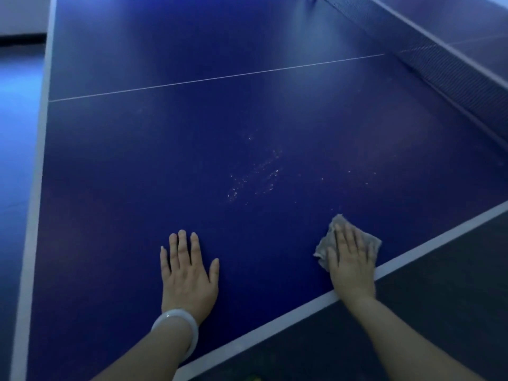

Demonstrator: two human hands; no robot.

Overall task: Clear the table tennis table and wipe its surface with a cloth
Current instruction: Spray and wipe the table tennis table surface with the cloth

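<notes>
The blue table tennis table (192, 149) fills the view, with a thin white centre line across it. My right hand (350, 259) presses flat, fingers straight, on a grey cloth (323, 244) near the table's white near edge. My left hand (188, 273) rests flat on the bare blue surface to the left, fingers spread, with a pale bangle (177, 329) on the wrist. A patch of whitish specks (255, 174) lies on the surface a little beyond the hands.
The dark net (439, 64) runs along the upper right, with the table's other half behind it. Dark floor (428, 312) lies beyond the near edge at lower right, and blue-lit floor (16, 127) at the left.
</notes>
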